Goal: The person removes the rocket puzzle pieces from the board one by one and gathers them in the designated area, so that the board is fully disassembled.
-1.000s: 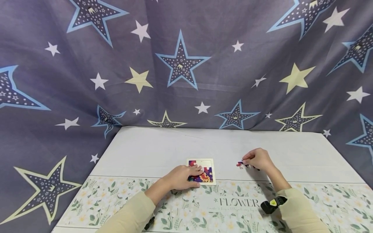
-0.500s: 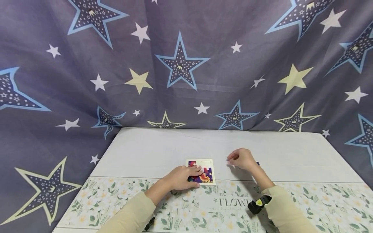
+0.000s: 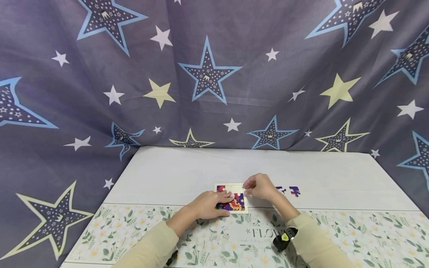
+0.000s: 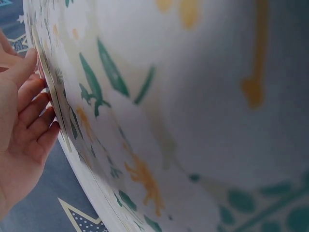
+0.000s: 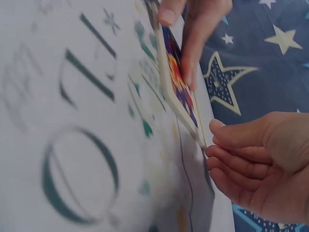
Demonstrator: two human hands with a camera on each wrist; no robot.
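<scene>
A small square jigsaw board (image 3: 246,203) with a pale frame lies on the table, partly filled with purple, red and yellow pieces; bare backing shows along its upper right. My left hand (image 3: 209,204) lies over its left side, fingers extended on the picture and thumb at the near edge. At the board's right edge is my right hand (image 3: 261,186), thumb and fingertips brought together in a pinch. The jigsaw piece it carries is hidden by the fingers. In the right wrist view the pinching hand (image 5: 260,164) is right beside the frame's corner (image 5: 200,137).
Two loose purple jigsaw pieces, one of them this piece (image 3: 295,191), lie right of the board, the other partly behind the right forearm. A floral mat (image 3: 134,230) covers the white table's (image 3: 174,167) near half. A star-patterned curtain (image 3: 214,111) hangs behind.
My right hand has moved left from the loose pieces to the board's right edge, uncovering the pieces left behind. The left hand stays in place on the board.
</scene>
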